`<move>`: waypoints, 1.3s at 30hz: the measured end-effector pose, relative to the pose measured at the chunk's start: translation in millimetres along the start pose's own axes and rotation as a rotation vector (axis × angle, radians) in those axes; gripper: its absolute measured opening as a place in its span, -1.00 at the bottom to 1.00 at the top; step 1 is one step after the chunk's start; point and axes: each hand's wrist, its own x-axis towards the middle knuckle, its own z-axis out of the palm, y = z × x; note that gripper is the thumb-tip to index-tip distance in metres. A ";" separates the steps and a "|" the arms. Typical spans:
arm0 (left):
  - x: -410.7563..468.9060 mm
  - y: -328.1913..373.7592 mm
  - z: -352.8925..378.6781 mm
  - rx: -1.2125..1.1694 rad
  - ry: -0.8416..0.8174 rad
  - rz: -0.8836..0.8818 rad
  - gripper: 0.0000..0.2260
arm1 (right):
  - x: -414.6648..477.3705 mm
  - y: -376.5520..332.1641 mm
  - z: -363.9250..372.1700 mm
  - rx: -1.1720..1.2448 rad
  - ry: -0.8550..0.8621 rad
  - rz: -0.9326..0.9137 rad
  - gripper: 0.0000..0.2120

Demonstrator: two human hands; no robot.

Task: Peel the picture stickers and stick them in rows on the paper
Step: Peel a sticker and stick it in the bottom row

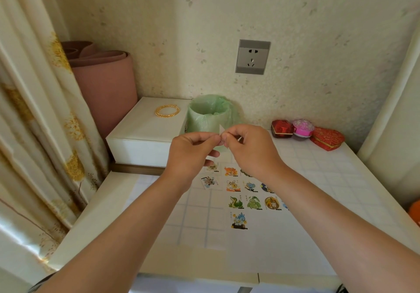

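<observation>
While both hands are hovering above the table, they are meeting in front of a green-lined bin and pinching one small sticker between them. The left hand is clamping its thumb and forefinger together on the sticker's left edge, its other fingers curling loosely beneath. The right hand is gripping the same sticker from the right with thumb and forefinger pressed together, and a white corner is poking up above the fingertips. Whether the backing is coming away is too small to tell.

Below the hands, the paper is lying flat on the gridded table top, and the stuck-down stickers are sitting on it in rows, with a single blue one starting the nearest row. The right wrist is hiding part of the farther rows.

Against the wall, a white box is carrying a gold bracelet, just left of the bin. A rolled pink mat is standing behind it beside a curtain. Three small gift boxes are sitting at the far right under a wall socket.
</observation>
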 end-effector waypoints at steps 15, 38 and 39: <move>0.9 -0.5 2.2 -0.296 -0.086 -0.293 -0.88 | -2.2 5.8 -2.0 -0.096 0.066 -0.042 -0.88; 0.5 -7.3 1.5 0.337 0.076 0.091 -0.91 | -5.8 0.0 -4.4 -0.134 -0.080 -0.083 -0.86; 0.7 -7.5 1.4 0.350 0.069 0.105 -0.91 | -5.8 -0.2 -5.1 -0.134 -0.087 -0.077 -0.86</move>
